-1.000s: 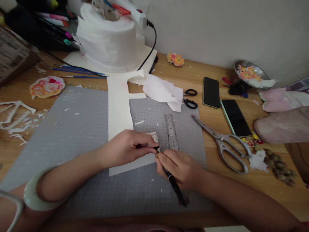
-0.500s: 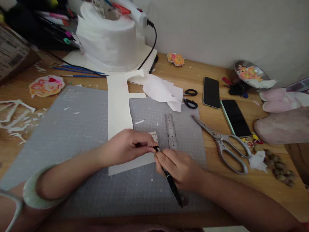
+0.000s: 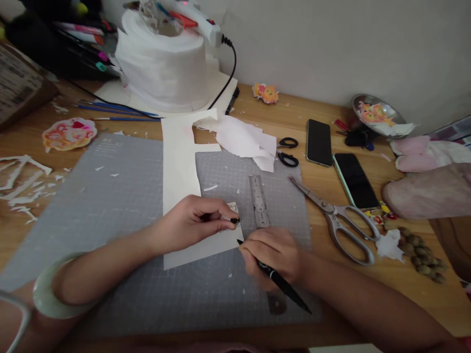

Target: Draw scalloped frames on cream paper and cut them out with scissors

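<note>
My right hand [image 3: 270, 255] grips a black marker pen [image 3: 285, 284], its dark tip bare and pointing toward my left hand. Between the thumb and fingers of my left hand [image 3: 198, 220] is a small black pen cap [image 3: 234, 220], apart from the marker. Under the left hand lies a white sheet of paper [image 3: 180, 164] with cut-out notches; a small piece with line drawing [image 3: 232, 210] shows just behind the fingertips. A metal ruler [image 3: 258, 201] rests on the grey cutting mat [image 3: 121, 196], partly covered by the right hand.
Silver scissors [image 3: 334, 215] and two phones [image 3: 319, 142] lie at the right, with black-handled scissors [image 3: 289, 152] nearer the middle. A large white roll [image 3: 165, 68] stands at the back, near a metal bowl [image 3: 397, 110] further right. Paper scraps [image 3: 24, 181] litter the left side.
The cap has come off the marker. My right hand has drawn back a little to the right with the pen, while my left hand keeps the cap.
</note>
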`<state>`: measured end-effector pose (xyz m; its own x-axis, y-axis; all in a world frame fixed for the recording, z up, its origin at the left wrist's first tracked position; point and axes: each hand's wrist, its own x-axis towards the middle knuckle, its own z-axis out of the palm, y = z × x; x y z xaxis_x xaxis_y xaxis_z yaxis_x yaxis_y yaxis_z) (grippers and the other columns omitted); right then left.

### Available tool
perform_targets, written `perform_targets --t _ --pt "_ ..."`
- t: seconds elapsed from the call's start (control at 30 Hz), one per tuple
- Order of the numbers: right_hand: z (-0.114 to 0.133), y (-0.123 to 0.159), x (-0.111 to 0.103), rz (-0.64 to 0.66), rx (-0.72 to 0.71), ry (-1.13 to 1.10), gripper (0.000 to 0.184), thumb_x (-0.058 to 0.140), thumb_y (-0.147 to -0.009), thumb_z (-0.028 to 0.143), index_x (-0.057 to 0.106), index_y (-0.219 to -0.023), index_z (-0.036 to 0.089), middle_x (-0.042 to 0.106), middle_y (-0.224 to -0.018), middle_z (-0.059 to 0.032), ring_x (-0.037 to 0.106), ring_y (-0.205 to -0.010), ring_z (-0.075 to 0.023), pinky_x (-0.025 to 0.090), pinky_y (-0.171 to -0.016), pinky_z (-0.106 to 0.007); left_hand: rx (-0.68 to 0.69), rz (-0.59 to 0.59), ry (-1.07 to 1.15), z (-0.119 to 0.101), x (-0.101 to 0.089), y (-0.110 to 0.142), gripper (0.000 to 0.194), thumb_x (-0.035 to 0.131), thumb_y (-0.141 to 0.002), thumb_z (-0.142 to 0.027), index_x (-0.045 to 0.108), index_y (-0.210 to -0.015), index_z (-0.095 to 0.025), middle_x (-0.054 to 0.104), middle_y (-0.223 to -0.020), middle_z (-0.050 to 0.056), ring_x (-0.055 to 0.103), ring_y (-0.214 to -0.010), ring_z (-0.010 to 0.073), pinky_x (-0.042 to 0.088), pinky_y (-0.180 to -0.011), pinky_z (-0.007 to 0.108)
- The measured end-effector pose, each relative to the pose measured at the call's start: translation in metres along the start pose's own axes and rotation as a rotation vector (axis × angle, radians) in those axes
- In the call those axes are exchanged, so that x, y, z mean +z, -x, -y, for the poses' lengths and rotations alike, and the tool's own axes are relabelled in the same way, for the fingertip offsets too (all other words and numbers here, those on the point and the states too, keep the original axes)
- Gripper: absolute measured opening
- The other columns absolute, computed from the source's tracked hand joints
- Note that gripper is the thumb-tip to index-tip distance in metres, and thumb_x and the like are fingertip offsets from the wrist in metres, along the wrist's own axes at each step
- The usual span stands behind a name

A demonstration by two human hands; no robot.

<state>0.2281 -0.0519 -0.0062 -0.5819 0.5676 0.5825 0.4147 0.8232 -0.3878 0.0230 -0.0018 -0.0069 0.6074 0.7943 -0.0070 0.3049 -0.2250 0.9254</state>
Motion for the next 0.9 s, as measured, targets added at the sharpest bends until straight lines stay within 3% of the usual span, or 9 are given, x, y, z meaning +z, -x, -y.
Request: perform_targets --t 0.4,0.9 --pt "-0.0017 0.0002 0.0041 0.028 0.080 -0.002 0.021 0.047 -0.084 0.012 0.059 -0.068 0.016 0.061 -0.058 -0.0015 0.055 -0.048 -0.0103 0.046 -0.048 -0.021 -0.044 0.011 0.103 0.0009 0.0060 -0.0037 0.014 0.066 -0.079 -0.029 0.072 -0.079 -0.017 0.072 -0.068 0.001 0.065 -0.065 0.0154 0.050 -0.060 0.022" --pt "-0.0039 0.0004 0.0017 0.002 0.105 0.007 0.017 0.048 -0.084 0.012 0.060 -0.072 0.015 0.064 -0.061 -0.0029 0.058 -0.050 -0.0113 0.046 -0.048 -0.022 0.004 0.067 0.004 0.0060 0.0084 -0.0019 0.021 0.061 -0.085 -0.036 0.071 -0.087 -0.018 0.069 -0.067 0.000 0.062 -0.062 0.0139 0.048 -0.059 0.022"
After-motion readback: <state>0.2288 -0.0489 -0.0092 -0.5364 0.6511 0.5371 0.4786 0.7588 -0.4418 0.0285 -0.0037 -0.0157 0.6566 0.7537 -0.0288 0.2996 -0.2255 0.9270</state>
